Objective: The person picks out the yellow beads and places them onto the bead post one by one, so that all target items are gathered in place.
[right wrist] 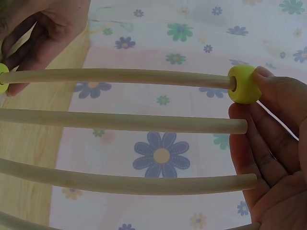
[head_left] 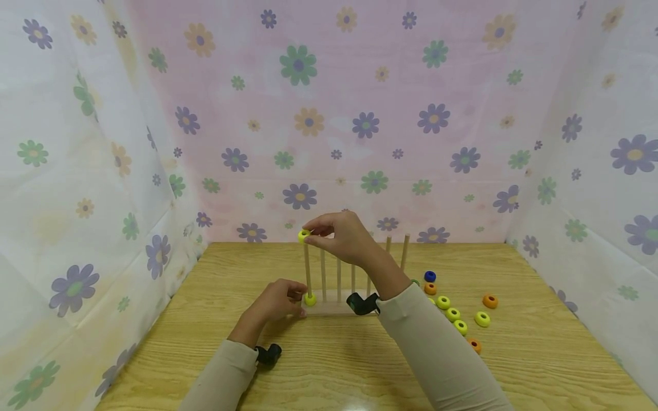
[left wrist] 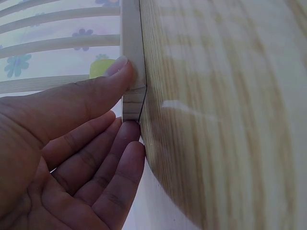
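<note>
Threading on: right hand (head_left: pixel 343 235) pinches bead (right wrist: pixel 245 86) atop leftmost peg (head_left: pixel 307 268), left hand (head_left: pixel 276 300) grips base (head_left: pixel 329 309); now it wants lowering.

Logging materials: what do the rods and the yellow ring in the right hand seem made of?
Rods: probably bare, matte wood, from their pale tan, unglossed surface. Yellow ring: smooth, perhaps painted wood or plastic; no grain shows.

Narrow gaps between pegs (head_left: pixel 323 274), seemingly
</note>
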`<control>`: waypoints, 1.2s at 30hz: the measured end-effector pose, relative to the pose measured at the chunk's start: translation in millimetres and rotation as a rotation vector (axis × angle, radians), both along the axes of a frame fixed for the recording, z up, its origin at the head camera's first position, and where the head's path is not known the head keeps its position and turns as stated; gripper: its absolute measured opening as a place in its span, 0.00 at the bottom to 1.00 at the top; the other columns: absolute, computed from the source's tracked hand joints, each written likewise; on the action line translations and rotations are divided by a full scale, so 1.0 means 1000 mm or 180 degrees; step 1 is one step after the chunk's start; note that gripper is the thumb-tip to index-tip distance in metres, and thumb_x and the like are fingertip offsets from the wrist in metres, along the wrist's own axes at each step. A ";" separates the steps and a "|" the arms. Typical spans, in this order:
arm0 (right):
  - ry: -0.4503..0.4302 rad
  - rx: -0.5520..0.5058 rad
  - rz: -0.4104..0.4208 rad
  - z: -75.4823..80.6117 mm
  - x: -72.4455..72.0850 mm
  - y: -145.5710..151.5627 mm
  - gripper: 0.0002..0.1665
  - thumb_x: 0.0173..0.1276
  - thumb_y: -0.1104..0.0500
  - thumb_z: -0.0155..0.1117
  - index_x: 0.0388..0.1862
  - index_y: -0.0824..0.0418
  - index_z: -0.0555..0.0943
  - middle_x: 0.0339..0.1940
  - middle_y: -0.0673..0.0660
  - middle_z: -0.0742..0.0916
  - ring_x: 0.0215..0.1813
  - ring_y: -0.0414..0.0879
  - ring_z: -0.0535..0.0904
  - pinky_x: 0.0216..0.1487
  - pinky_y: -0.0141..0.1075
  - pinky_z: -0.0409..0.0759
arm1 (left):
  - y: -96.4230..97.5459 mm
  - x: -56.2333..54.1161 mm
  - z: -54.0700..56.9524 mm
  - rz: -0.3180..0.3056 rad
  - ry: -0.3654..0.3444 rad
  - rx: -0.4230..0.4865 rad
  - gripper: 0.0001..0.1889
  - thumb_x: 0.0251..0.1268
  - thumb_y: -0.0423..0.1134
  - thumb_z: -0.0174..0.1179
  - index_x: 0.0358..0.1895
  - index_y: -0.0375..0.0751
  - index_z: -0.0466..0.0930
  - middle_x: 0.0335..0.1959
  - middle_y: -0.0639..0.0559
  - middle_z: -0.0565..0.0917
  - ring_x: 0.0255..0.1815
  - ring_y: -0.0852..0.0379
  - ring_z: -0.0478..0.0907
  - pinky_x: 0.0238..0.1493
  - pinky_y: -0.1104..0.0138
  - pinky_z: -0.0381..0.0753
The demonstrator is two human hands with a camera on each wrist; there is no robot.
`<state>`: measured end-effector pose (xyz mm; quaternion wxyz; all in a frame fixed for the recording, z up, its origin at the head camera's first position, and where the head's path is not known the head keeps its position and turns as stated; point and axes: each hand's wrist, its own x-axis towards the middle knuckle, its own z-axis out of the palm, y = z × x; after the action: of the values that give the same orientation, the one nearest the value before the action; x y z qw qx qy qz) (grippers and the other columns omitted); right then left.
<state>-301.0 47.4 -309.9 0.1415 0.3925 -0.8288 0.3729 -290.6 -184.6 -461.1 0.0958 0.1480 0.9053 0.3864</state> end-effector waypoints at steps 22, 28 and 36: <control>0.0037 -0.0023 -0.0015 -0.002 0.000 0.000 0.12 0.71 0.56 0.73 0.51 0.55 0.90 0.44 0.48 0.92 0.43 0.37 0.88 0.49 0.33 0.87 | 0.000 0.000 0.001 0.0010 -0.0017 0.0016 0.32 0.52 0.38 0.82 0.64 0.41 0.84 0.59 0.47 0.87 0.59 0.47 0.84 0.61 0.50 0.84; 0.0056 -0.0045 -0.0005 -0.003 -0.001 -0.001 0.11 0.71 0.56 0.73 0.50 0.55 0.91 0.43 0.48 0.92 0.42 0.36 0.87 0.48 0.34 0.87 | 0.000 0.001 0.000 0.0046 -0.0024 0.0009 0.34 0.51 0.38 0.82 0.65 0.41 0.83 0.57 0.46 0.87 0.58 0.48 0.84 0.61 0.50 0.84; 0.0078 -0.0053 0.0000 -0.002 -0.002 0.002 0.11 0.72 0.56 0.72 0.50 0.54 0.91 0.43 0.47 0.92 0.42 0.36 0.87 0.48 0.32 0.87 | 0.001 0.001 0.001 0.0061 -0.0037 0.0009 0.34 0.51 0.38 0.82 0.65 0.42 0.83 0.58 0.46 0.87 0.58 0.48 0.84 0.60 0.50 0.84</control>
<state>-302.9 49.7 -311.9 0.1549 0.3958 -0.8239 0.3749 -290.0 -183.8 -460.4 0.0971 0.1373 0.9056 0.3894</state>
